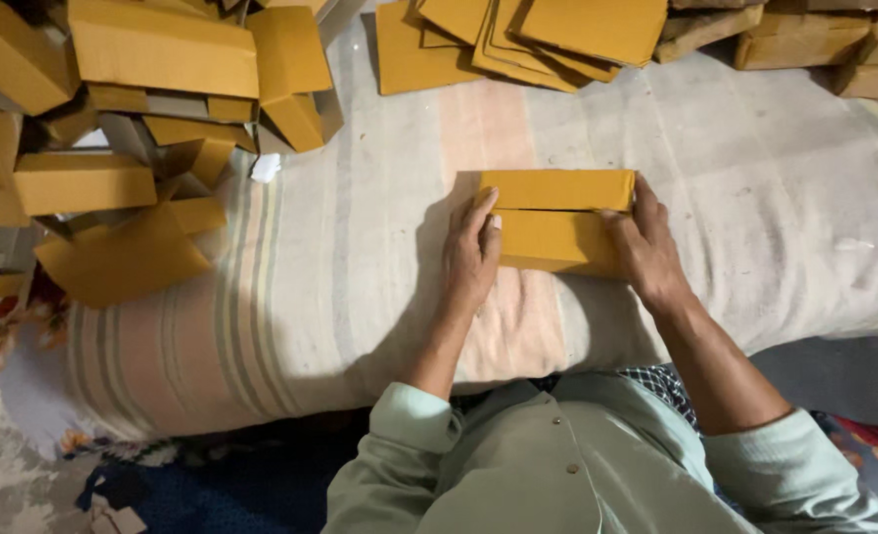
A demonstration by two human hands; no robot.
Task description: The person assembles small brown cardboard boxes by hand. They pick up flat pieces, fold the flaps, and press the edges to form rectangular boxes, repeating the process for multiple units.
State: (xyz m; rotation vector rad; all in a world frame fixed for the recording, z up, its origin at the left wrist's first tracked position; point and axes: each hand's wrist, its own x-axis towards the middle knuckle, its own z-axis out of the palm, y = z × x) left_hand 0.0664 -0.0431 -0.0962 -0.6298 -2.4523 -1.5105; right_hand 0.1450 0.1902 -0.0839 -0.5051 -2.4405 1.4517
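A flat yellow-brown cardboard piece point(555, 220) lies on a striped pale cloth point(360, 257) in front of me, with its two long flaps folded inward so they meet along a middle seam. My left hand point(471, 255) presses flat on its left end, fingers together. My right hand point(646, 247) presses on the right end, with the fingers over the near flap and the thumb at the edge.
A heap of folded yellow-brown cardboard boxes point(152, 109) fills the upper left. A fanned stack of flat cardboard sheets point(518, 40) lies at the top centre, and more boxes point(815, 44) line the top right. My pale green sleeves show at the bottom.
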